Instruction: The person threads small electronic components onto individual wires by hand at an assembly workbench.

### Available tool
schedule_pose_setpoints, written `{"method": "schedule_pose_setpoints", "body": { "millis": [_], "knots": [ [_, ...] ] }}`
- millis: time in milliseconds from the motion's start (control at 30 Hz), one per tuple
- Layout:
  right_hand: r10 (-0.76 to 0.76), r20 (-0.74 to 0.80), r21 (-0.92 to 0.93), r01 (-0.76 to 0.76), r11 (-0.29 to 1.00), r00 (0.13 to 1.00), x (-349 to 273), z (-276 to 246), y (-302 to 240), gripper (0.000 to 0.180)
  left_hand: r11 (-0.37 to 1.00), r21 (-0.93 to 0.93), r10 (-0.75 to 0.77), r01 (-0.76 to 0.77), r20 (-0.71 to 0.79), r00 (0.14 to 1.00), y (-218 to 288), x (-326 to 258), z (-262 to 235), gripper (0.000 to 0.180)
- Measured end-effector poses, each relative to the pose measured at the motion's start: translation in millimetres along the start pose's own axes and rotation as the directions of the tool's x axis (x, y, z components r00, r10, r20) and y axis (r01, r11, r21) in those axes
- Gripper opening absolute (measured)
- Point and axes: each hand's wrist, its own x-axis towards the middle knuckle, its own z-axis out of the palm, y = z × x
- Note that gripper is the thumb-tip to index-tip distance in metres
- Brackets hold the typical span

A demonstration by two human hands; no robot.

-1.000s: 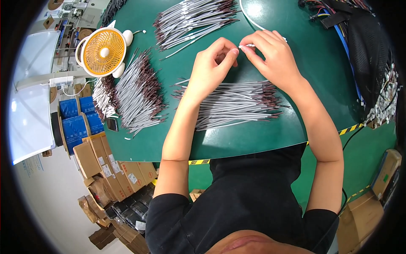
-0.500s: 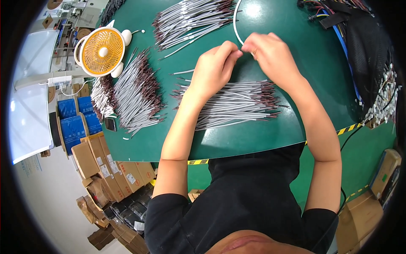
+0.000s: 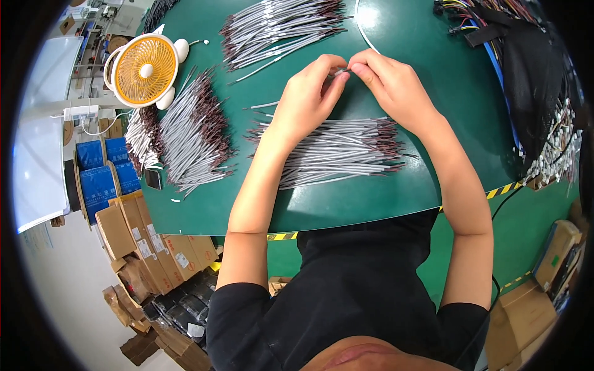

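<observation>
We see the left hand [image 3: 305, 101] pinching a grey cable [image 3: 340, 72], and the right hand [image 3: 396, 88], fingertips closed beside its dark end, hold hidden, above the green table [image 3: 461, 80].

The tabletop [image 3: 461, 93] is deep green. On it, the cables [image 3: 337, 154] are light grey, and their ends are dark reddish brown. One curved strand [image 3: 365, 36] is plain white. The fan [image 3: 146, 70] has a yellow-orange grille inside a white frame. The tape [image 3: 504, 190] carries slanting stripes of yellow and black. The mesh sleeve [image 3: 529, 102] is black, with a fine net pattern. The shirt [image 3: 352, 297] is plain black, the floor [image 3: 520, 238] brighter green, the cartons [image 3: 117, 232] brown.
</observation>
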Motion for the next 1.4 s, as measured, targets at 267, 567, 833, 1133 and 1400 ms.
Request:
{"method": "schedule_pose_setpoints", "body": {
  "millis": [267, 567, 833, 1133, 1400],
  "knots": [
    [-0.132, 0.064, -0.172, 0.141, 0.975, 0.989, 1.3, -2.9, -3.7, 0.016, 0.993, 0.074, 0.090, -0.090, 0.001, 0.996, -1.2, -0.8, -3.8, 0.015],
    [-0.126, 0.017, -0.142, 0.127, 0.982, 0.992, 3.1, -8.6, -6.6, 0.010, 0.999, 0.036, 0.040, -0.040, 0.000, 0.999, 3.3, 0.4, -9.7, 0.010],
    [0.099, -0.177, 0.016, -0.098, 0.995, 0.979, 3.4, -9.3, 4.3, 0.013, 0.999, 0.018, 0.035, -0.035, 0.034, 0.999, -15.8, 5.7, -20.5, 0.013],
    [0.268, -0.193, -0.087, -0.288, 0.954, 0.944, 6.2, -10.3, 16.8, 0.018, 0.968, 0.236, -0.080, 0.079, -0.008, 0.997, -70.9, -0.1, -51.4, 0.017],
    [0.305, 0.064, 0.210, -0.312, 0.927, 0.950, 9.8, -42.8, 22.1, 0.042, 0.897, 0.441, 0.060, 0.020, -0.167, 0.984, -60.9, 0.3, -53.3, 0.034]
  ]
}}
